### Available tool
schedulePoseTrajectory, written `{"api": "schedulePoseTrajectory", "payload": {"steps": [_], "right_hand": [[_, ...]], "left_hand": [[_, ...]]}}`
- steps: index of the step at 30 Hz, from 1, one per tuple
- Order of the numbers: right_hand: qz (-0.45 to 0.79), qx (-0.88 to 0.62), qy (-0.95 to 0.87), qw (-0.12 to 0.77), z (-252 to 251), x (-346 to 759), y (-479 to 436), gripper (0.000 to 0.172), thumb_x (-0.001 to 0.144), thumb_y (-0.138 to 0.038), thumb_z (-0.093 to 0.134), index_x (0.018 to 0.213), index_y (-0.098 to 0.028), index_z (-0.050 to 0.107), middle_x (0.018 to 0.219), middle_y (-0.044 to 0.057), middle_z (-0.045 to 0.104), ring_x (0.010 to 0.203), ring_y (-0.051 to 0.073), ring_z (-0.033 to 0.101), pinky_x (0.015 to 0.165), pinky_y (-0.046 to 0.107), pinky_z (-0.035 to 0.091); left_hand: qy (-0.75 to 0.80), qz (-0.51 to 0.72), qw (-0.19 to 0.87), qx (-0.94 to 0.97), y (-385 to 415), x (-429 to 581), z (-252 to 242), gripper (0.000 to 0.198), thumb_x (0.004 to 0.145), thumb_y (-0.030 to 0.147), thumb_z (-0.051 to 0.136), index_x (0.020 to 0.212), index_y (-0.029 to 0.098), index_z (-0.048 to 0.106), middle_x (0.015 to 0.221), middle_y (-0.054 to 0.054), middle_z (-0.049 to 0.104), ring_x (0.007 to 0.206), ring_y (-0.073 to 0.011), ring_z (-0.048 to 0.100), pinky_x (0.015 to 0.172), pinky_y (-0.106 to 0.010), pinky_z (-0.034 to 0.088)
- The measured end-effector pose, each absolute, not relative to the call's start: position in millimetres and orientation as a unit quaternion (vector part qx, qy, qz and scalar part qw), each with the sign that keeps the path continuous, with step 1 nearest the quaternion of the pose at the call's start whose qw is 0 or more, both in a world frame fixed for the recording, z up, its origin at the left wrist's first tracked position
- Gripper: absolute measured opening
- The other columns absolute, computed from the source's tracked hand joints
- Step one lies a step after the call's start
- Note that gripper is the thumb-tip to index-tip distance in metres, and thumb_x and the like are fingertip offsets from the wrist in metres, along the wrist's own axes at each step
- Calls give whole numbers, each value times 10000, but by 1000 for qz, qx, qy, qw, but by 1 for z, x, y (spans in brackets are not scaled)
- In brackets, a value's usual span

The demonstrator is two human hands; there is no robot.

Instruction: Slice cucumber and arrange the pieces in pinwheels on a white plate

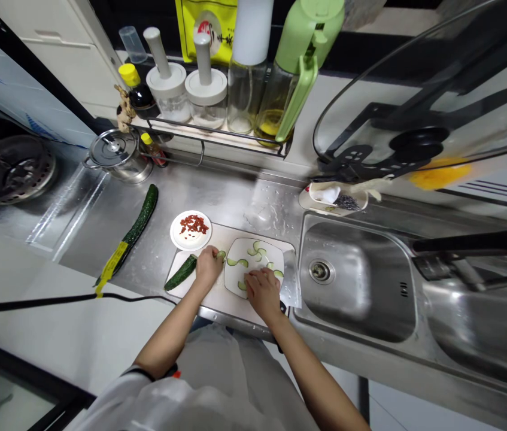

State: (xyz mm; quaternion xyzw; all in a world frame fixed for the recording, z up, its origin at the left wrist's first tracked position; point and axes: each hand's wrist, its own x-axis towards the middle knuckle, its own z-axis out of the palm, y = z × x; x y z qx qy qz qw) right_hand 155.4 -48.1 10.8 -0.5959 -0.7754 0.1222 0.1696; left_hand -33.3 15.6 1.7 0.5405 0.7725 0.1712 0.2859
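My left hand [209, 266] is over the cutting board [216, 232], between a cut piece of cucumber [181, 273] and a white square plate [231, 281]. Its fingers are closed at some cucumber slices [221, 255] beside the plate. Over the plate's lower right part is my right hand [263, 292], fingers bent down near a slice [242, 285]; what its fingertips hold, if anything, is hidden. Thin half-round slices [257, 248] lie in curved pairs around the plate. A round white dish [183, 239] with chopped red bits touches the board's upper left corner.
A whole cucumber [139, 224] with yellow tape lies at left, near a lidded steel pot [121, 157]. The sink [361, 287] is at right, a caddy [334, 197] behind it. Jars and bottles stand on the rack [217, 134]. A blade [291, 288] shows at the board's right edge.
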Motion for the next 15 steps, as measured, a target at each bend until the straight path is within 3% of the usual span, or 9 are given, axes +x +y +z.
{"api": "schedulePoseTrajectory", "payload": {"steps": [5, 12, 15], "right_hand": [[145, -602, -762, 190, 13, 154, -46, 182, 865, -239, 528, 940, -246, 693, 956, 46, 660, 1075, 261, 414, 848, 374, 307], [242, -599, -714, 269, 8, 146, -32, 239, 846, -225, 510, 1005, -194, 686, 921, 63, 666, 908, 213, 494, 872, 375, 376], [289, -590, -695, 292, 9, 139, -25, 287, 826, -227, 520, 1071, -187, 665, 958, 69, 669, 919, 218, 505, 871, 375, 398]], "left_hand": [[770, 218, 325, 503, 11, -36, 7, 234, 739, 208, 588, 970, 180, 602, 745, -13, 637, 677, -146, 578, 663, -246, 401], [692, 280, 450, 491, 2, -43, 25, 208, 706, 321, 631, 834, 178, 712, 681, -4, 643, 590, -111, 523, 589, -215, 388], [647, 294, 528, 464, -2, -40, 27, 239, 672, 348, 671, 807, 156, 717, 635, -3, 625, 553, -98, 487, 555, -213, 370]]}}
